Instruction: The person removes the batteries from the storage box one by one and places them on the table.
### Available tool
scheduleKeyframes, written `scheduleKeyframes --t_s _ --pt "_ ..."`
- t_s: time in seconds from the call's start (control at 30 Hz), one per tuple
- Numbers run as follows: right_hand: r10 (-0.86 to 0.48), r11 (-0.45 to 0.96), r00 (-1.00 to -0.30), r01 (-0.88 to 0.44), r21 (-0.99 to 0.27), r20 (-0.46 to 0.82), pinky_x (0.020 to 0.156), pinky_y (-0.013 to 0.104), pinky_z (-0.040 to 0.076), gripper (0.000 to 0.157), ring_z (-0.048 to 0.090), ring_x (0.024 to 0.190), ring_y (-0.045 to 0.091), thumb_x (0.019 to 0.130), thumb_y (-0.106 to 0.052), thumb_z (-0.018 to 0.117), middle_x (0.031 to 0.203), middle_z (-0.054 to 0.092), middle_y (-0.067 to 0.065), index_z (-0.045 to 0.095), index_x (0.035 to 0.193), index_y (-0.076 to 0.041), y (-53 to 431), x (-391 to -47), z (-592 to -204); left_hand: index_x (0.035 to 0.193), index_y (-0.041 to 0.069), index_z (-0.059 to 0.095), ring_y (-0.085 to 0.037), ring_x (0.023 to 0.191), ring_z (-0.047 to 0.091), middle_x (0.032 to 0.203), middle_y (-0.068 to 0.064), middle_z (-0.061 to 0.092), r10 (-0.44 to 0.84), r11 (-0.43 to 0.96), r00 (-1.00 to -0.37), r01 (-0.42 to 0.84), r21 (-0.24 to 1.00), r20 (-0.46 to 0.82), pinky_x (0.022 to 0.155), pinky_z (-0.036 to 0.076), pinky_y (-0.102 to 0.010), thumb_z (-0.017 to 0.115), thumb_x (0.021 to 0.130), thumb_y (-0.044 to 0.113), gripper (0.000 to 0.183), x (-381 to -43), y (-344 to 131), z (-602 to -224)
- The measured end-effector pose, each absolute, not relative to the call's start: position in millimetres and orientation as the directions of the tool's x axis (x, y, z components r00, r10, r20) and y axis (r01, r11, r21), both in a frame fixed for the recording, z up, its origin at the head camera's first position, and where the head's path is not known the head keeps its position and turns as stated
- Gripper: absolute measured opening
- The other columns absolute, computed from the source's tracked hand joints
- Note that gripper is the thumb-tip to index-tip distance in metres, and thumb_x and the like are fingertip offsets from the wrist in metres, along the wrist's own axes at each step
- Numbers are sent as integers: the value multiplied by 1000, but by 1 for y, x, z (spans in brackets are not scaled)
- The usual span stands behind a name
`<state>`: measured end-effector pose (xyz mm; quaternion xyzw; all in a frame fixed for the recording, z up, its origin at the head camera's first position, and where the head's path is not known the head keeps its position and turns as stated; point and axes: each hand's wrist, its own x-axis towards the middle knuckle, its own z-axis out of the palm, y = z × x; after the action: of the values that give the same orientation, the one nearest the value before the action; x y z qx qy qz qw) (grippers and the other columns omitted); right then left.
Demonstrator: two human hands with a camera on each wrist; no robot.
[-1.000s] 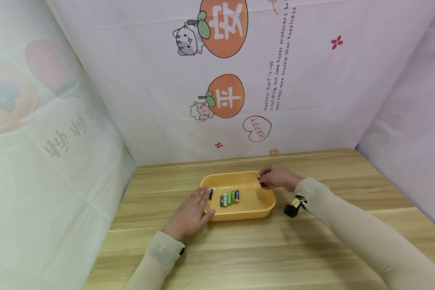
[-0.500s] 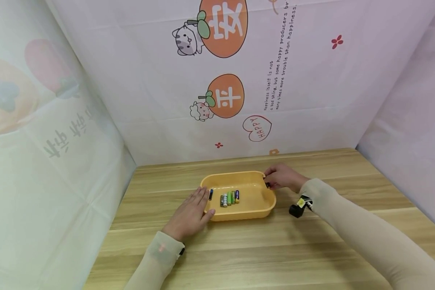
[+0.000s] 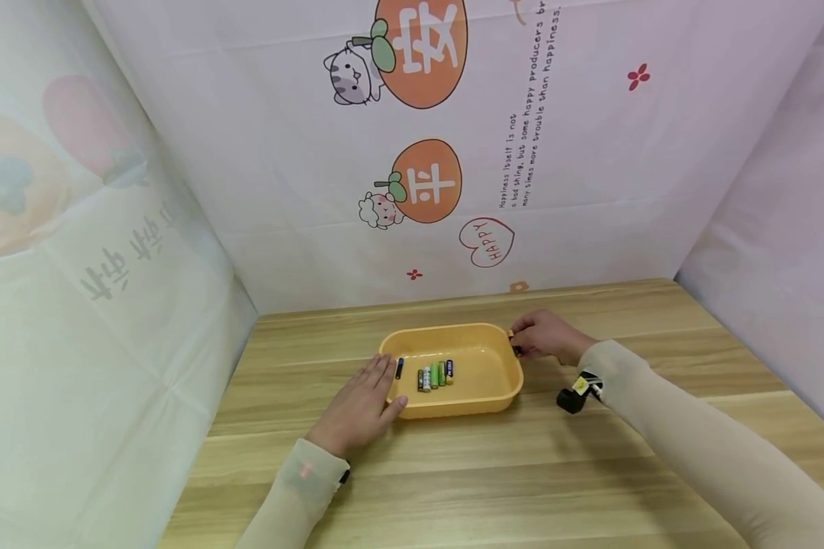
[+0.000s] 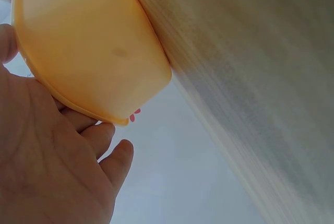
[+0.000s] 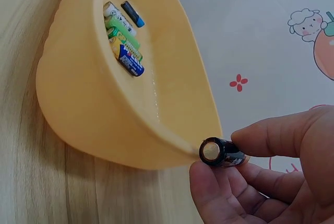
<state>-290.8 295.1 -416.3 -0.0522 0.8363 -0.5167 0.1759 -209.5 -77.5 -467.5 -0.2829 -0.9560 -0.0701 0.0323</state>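
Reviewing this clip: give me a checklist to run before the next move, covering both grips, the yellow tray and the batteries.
1. Right grip pinching the black battery: ok.
2. Left grip touching the tray's left end: ok.
3. Yellow tray resting on the wooden tabletop: ok.
4. Held battery free of the tray's right rim: cannot tell; they overlap in view.
5. All batteries inside lined up together: not ok; the black-and-blue battery lies apart from the row of five.
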Motion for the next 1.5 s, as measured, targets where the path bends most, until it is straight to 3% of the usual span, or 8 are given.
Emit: scheduleKeyframes --t_s 0.13,0.4,0.87,1.27,1.5 --pt "-262 464 -937 86 -882 -229 75 36 57 37 65 84 24 93 -4 60 104 62 21 53 123 16 301 -289 -418 155 3 18 -24 147 7 161 -12 14 539 828 -836 548 115 103 116 15 -41 21 103 57 75 -210 -78 -469" --pt "-245 475 -940 96 -875 -236 80 41 56 38 64 86 23 96 -6 58 113 58 24 50 127 14 313 -289 -420 155 3 18 -24 147 6 161 -11 13 540 828 -836 549 117 103 116 14 -40 22 103 56 75 -210 -77 -471" --pt "-221 514 -941 112 -851 -257 80 45 55 42 65 83 21 96 -8 58 112 61 23 48 129 16 335 -289 -424 155 4 18 -23 147 6 161 -11 14 537 829 -837 547 115 105 116 14 -40 21 103 57 75 -210 -77 -473" --pt "-213 468 -942 134 -874 -258 84 47 54 43 64 91 26 96 -5 55 120 54 32 43 130 20 350 -289 -426 155 3 18 -23 147 5 161 -11 13 535 831 -838 545 115 105 116 15 -40 30 104 52 72 -212 -78 -471" --pt "-192 444 -943 162 -881 -271 80 44 56 39 65 84 23 96 -3 55 107 59 24 45 126 19 357 -292 -429 155 3 18 -22 147 4 161 -11 13 535 831 -839 544 119 100 116 14 -40 27 103 53 72 -213 -79 -471"
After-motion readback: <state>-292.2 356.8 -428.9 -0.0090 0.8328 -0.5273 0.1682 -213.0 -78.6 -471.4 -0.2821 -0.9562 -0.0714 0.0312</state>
